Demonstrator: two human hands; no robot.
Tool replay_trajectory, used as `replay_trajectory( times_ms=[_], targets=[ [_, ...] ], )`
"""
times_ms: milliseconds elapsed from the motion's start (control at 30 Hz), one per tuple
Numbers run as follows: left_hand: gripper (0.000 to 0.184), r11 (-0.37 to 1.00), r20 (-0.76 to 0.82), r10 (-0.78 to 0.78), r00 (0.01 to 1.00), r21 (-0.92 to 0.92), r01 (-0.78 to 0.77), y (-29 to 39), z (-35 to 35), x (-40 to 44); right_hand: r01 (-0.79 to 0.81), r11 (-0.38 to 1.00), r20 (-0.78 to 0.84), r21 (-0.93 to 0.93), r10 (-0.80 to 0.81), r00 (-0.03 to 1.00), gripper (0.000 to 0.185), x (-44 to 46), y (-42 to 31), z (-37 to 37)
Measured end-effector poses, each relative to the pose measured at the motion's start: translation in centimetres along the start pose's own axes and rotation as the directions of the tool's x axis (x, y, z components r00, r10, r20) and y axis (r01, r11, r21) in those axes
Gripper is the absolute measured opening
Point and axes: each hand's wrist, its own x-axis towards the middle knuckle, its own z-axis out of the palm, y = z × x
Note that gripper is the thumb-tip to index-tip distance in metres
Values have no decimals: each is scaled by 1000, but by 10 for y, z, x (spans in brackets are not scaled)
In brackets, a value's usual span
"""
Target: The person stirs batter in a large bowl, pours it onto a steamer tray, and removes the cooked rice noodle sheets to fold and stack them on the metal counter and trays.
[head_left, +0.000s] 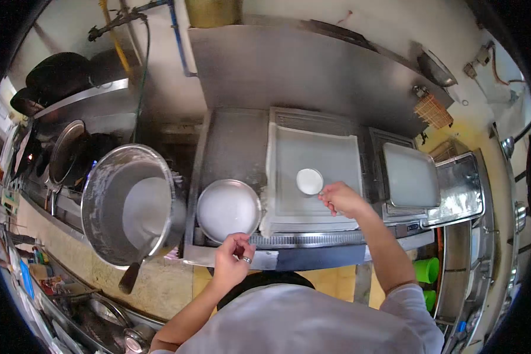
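Observation:
My right hand (341,199) is closed on the handle of a small round ladle (309,182) with white contents, over the cloth-covered square surface (343,158). Near the front rim of a round metal pan (229,207) holding white liquid is my left hand (233,258), its fingers curled and a ring on one of them. Whether those fingers grip the rim is too small to tell. To the left stands a large metal pot (106,233) with white liquid and a wooden-handled utensil (131,277) leaning in it.
A pale rectangular tray (411,175) lies right of the cloth, beside a shiny metal tray (461,192). Dark woks (59,76) and a pan (66,153) are at the left. A wicker basket (433,111) hangs on the back wall. Green containers (426,270) sit below right.

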Motion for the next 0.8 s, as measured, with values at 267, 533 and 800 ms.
replay_trajectory(
  times_ms=[267,533,800],
  targets=[
    [22,997,9,-70,997,27,70,1,72,14,53,975,-231,216,-2,973,15,67,113,-70],
    [24,990,60,-136,989,49,133,2,75,16,107,970,-375,218,-18,927,18,92,132,-79],
    [31,997,94,-19,995,70,13,-16,55,25,72,973,-380,219,17,925,27,94,159,-73]
  ],
)
